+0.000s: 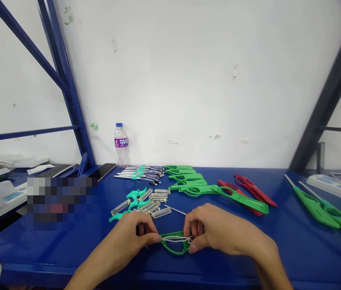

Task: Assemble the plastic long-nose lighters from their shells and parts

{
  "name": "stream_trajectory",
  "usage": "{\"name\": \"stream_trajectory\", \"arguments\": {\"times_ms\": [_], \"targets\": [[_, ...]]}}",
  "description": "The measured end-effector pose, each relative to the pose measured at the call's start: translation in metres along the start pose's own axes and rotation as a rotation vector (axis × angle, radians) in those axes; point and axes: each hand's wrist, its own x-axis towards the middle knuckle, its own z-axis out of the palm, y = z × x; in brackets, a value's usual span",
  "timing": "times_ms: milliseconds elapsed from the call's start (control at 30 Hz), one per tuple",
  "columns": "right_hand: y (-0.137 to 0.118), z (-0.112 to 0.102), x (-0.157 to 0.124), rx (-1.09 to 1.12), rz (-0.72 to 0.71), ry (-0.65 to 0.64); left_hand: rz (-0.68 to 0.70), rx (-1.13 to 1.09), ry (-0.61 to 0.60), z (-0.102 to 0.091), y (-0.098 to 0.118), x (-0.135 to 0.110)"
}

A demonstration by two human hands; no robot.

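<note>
Close to the table's front edge lies a green plastic lighter-shell half (175, 250) with an oval opening. Thin white wires (174, 239) stretch across it between my two hands. My left hand (134, 233) pinches the wires at their left end between thumb and forefinger. At the other end, my right hand (209, 227) has thumb and fingers closed on the wires, which bend there. Its palm hides part of the shell. A thin metal rod (174, 210) sticks out behind my right hand; its other end is hidden.
Behind my hands lie clear fuel tubes (161, 212), teal triggers (137, 193), metal rods with wires (137, 174), green shells (191, 187) and red shells (256, 189). Long green lighters (315, 207) are at right. A bottle (122, 145) stands by the wall.
</note>
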Motion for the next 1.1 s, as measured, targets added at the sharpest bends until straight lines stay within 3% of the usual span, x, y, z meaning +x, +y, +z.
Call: {"name": "stream_trajectory", "arguments": {"times_ms": [267,467,800,1100], "targets": [[-0.0055,-0.0038,-0.0004,-0.021,-0.007,-0.010,-0.023,0.007,0.036,0.0030,0.0014,0.0011],[-0.0054,-0.0062,-0.0053,-0.069,-0.049,0.054,-0.017,0.021,0.048,0.0035,0.0021,0.0019],[-0.0014,-0.0067,-0.0046,0.077,-0.020,0.007,-0.008,0.032,0.045,0.0052,-0.0001,0.0029],[0.0020,-0.0089,-0.0047,0.056,-0.033,0.057,-0.007,0.040,0.043,0.0051,-0.0006,0.0005]]}}
